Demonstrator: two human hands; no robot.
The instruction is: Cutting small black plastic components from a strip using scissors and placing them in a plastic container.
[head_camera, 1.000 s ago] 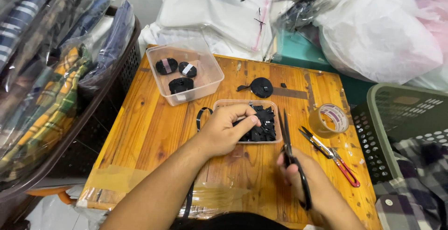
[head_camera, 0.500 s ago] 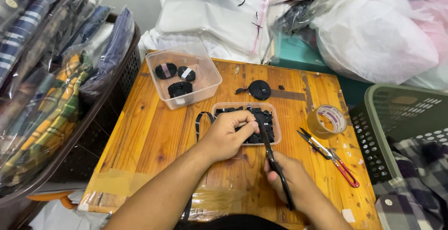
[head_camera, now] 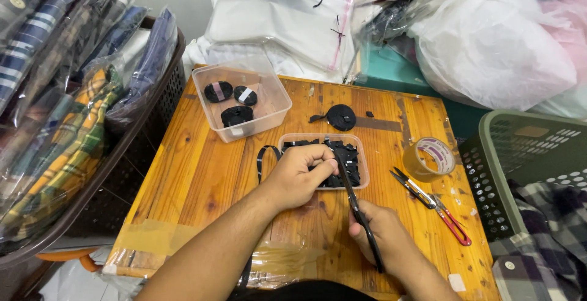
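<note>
1. Black strap [head_camera: 264,157] pinched in left hand [head_camera: 299,176] over shallow tray [head_camera: 361,154], mid-desk [head_camera: 202,172].
2. Right hand [head_camera: 382,240], grip clamped on black scissors [head_camera: 354,206], near front edge.
3. Bare wood left of hands; tape roll [head_camera: 431,157] and red snips [head_camera: 437,206] crowding right.

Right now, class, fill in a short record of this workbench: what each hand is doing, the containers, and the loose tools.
left hand: pinches black strap over the small tray
right hand: grips black scissors, blades pointing at the strap
small tray: holds cut black pieces
clear tub: three black rolls inside
loose tools: red-handled snips, tape roll
surface: wooden table
</note>
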